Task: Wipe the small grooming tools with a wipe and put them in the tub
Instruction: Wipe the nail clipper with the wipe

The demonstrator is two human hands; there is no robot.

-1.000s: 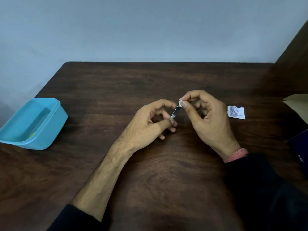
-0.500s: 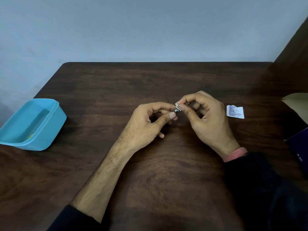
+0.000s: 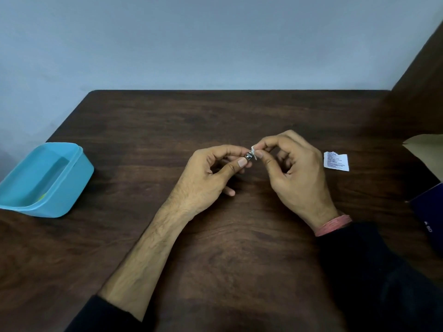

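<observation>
Left hand [image 3: 203,178]: hovering over the middle of the table [image 3: 215,236], fingers curled. Thumb and forefinger are pinching a small metal tool [image 3: 248,156], of which only the shiny end is showing; the rest is lying hidden inside the fingers. The other fingers are folding in beneath, one tip poking out low toward the table.

Right hand [image 3: 292,173]: facing the left hand, tips nearly meeting it. Thumb and forefinger are pinching a small white wipe [image 3: 254,152] and pressing it against the exposed end of the tool. The remaining fingers are curling loosely into the palm. A pink band [image 3: 333,225] is sitting on the wrist, at the edge of a dark sleeve [image 3: 374,271].

Tool: being held in the air between the two hands, above the table and well apart from the tub. Its kind is too small to tell, possibly a nail clipper.

Tub [image 3: 45,180]: light blue, open, standing at the left edge of the table. A small yellow-green speck is showing inside near its front wall.

Sachet [image 3: 336,160]: a torn white packet with fine print, lying flat on the table just right of the right hand, not touching it.

Right edge: a tan paper corner [image 3: 426,152] and a dark blue box [image 3: 429,212] are reaching into view, both cut off by the frame.
</observation>
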